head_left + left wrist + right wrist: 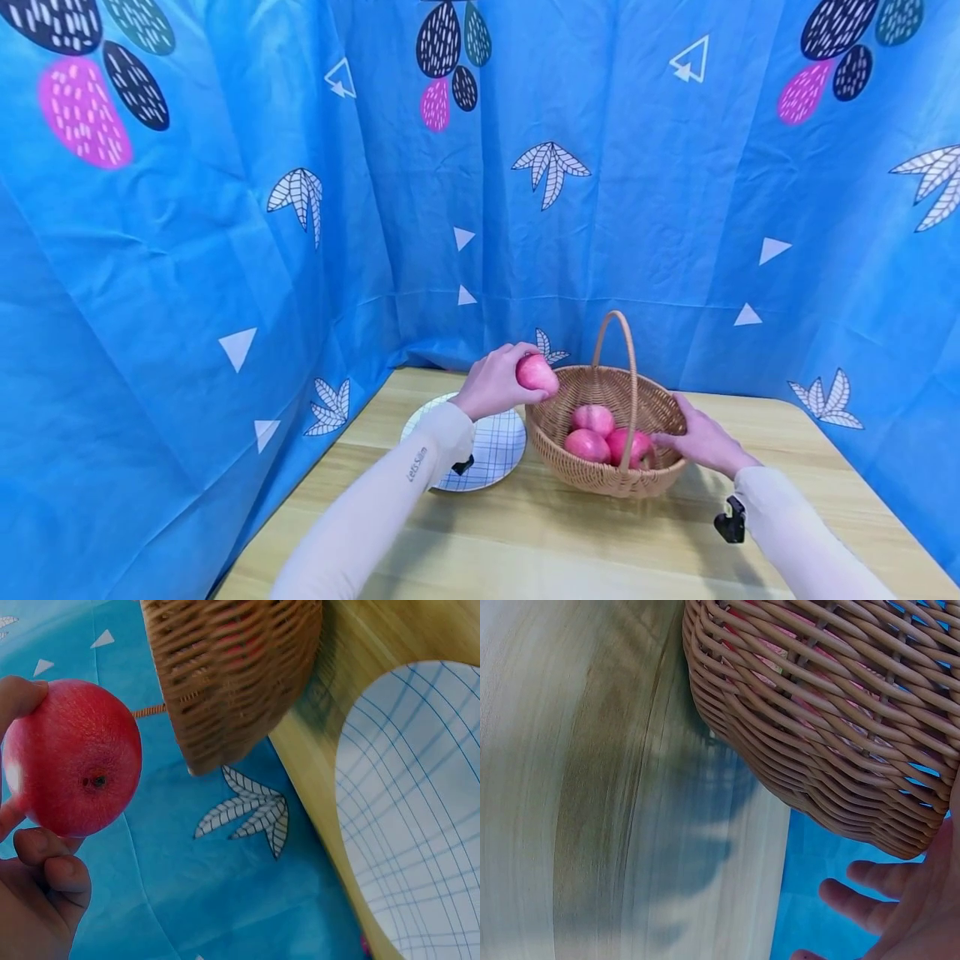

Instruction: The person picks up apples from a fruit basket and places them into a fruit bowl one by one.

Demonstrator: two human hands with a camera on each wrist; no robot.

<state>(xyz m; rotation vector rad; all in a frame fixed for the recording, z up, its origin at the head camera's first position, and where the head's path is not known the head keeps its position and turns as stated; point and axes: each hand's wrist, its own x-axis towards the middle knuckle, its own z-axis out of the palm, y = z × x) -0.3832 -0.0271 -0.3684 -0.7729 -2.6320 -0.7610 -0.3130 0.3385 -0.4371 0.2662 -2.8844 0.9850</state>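
Observation:
My left hand [495,381] grips a red apple [537,376] above the left rim of a wicker basket [581,475]. In the left wrist view the apple [82,757] shows its small dark end, with a thumb or finger above and curled fingers below. Inside the basket lie three more red apples [587,446]. My right hand [708,437] holds the basket's right rim, the thumb reaching over to the inside. From the right wrist view, its other fingers [859,904] spread outside, beside the woven wall [832,742].
A white plate [504,437] with blue grid lines stands left of the basket, partly under my left forearm. The basket's tall arched handle [632,367] rises over its middle. Blue patterned curtain [570,250] hangs behind and beside the wooden table [525,550].

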